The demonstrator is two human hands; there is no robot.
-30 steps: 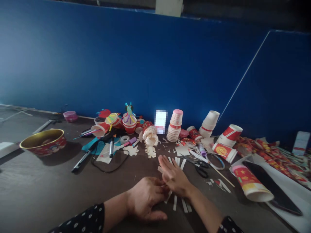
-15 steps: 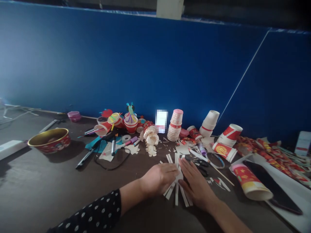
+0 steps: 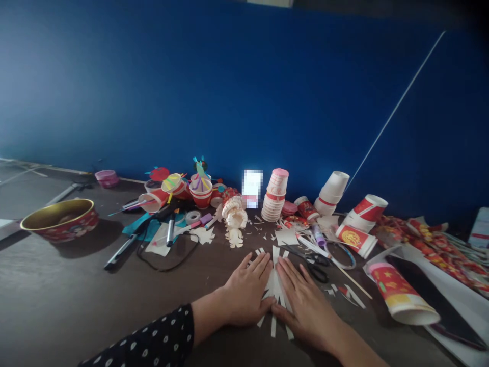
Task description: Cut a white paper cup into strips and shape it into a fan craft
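Note:
A white paper cup cut into strips lies flattened on the dark table, its strips fanning out around the middle. My left hand rests flat over its left side, fingers stretched forward. Over the right side lies my right hand, also flat with the fingers extended. The two thumbs meet or nearly meet near the front of the cut cup. Much of the strips is hidden under both palms. Just beyond my right hand are black-handled scissors.
Stacked paper cups stand behind the hands, with white paper scraps around. To the right lie a red paper cup and a dark phone. A gold-rimmed bowl, a marker and decorated cups are on the left.
My left hand has gone from bent, gathered fingers to lying flat on the strips. My right hand stays flat beside it. The view has tilted slightly down.

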